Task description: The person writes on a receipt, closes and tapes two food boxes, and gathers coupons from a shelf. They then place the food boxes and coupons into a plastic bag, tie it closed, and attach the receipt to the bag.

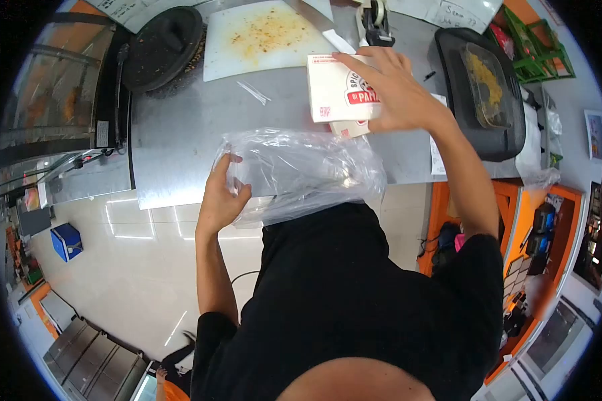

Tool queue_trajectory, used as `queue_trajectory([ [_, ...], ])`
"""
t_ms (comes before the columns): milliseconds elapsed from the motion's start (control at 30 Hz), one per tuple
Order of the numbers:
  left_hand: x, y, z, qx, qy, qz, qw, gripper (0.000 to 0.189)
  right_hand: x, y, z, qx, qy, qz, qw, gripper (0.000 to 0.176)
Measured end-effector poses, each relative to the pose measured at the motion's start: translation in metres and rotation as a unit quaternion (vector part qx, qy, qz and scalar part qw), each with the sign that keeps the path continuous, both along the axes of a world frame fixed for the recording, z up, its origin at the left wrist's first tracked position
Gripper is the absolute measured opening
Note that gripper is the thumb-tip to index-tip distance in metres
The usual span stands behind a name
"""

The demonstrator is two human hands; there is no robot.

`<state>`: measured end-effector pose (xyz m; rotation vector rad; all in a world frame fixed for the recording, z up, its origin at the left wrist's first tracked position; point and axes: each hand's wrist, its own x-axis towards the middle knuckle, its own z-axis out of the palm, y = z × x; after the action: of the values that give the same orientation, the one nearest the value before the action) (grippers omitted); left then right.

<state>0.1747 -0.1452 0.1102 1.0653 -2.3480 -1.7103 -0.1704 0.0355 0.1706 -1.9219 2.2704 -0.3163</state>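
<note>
A clear plastic bag (294, 167) lies across the front edge of the steel counter, close to my body. My left hand (224, 194) is at the bag's left end, thumb and fingers apart, with the film between them. My right hand (398, 87) grips a white box (331, 90) with red and black print from its right side, above the counter. Under it a second, similar box (350, 128) partly shows; whether my right hand holds that one too is hidden.
A stained white cutting board (267, 37) bears a knife (328, 30). A tape dispenser (374, 23) stands behind the boxes. To the right, a black case (448, 60) carries a clear food container (485, 87). Thin white sticks (254, 93) and a round black lid (162, 50) are left.
</note>
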Motion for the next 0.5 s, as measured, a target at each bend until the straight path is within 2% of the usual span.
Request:
queue_trajectory([
  [33,0.002,-0.005,-0.001,-0.002,0.001,0.004,1.000,0.065,0.016,0.003,0.017,-0.066,0.008,-0.007,0.998,0.116],
  [67,0.005,-0.009,-0.005,0.003,-0.005,0.018,1.000,0.066,0.032,0.003,0.030,-0.067,0.006,-0.004,0.998,0.116],
  [133,0.019,-0.021,-0.026,0.003,-0.012,0.030,0.999,0.067,0.068,-0.008,0.046,-0.165,-0.193,-0.001,0.967,0.113],
  [200,0.039,-0.030,-0.063,-0.070,0.073,-0.033,0.994,0.075,0.112,-0.027,0.032,-0.252,-0.256,0.049,0.932,0.117],
  [233,0.042,-0.032,-0.069,-0.072,0.075,-0.037,0.994,0.075,0.140,-0.036,0.015,-0.251,-0.326,0.045,0.910,0.122],
  [267,0.047,-0.034,-0.074,0.005,0.092,-0.014,0.996,0.076,0.162,-0.047,-0.006,-0.275,-0.343,0.072,0.895,0.122],
  [333,0.057,-0.038,-0.081,0.156,0.123,0.034,0.979,0.079,0.186,-0.060,-0.042,-0.201,-0.379,0.121,0.895,0.114],
  [367,0.066,-0.039,-0.083,0.232,0.134,0.059,0.962,0.081,0.193,-0.060,-0.064,-0.203,-0.381,0.119,0.894,0.114],
  [433,0.073,-0.043,-0.074,0.376,0.157,0.109,0.907,0.084,0.198,-0.060,-0.092,-0.105,-0.401,0.103,0.904,0.112],
  [467,0.074,-0.044,-0.060,0.074,0.076,-0.102,0.989,0.092,0.198,-0.057,-0.096,-0.107,-0.400,0.102,0.905,0.112],
  [500,0.076,-0.046,-0.060,0.074,0.078,-0.104,0.989,0.092,0.196,-0.054,-0.094,-0.056,-0.366,0.072,0.926,0.111],
])
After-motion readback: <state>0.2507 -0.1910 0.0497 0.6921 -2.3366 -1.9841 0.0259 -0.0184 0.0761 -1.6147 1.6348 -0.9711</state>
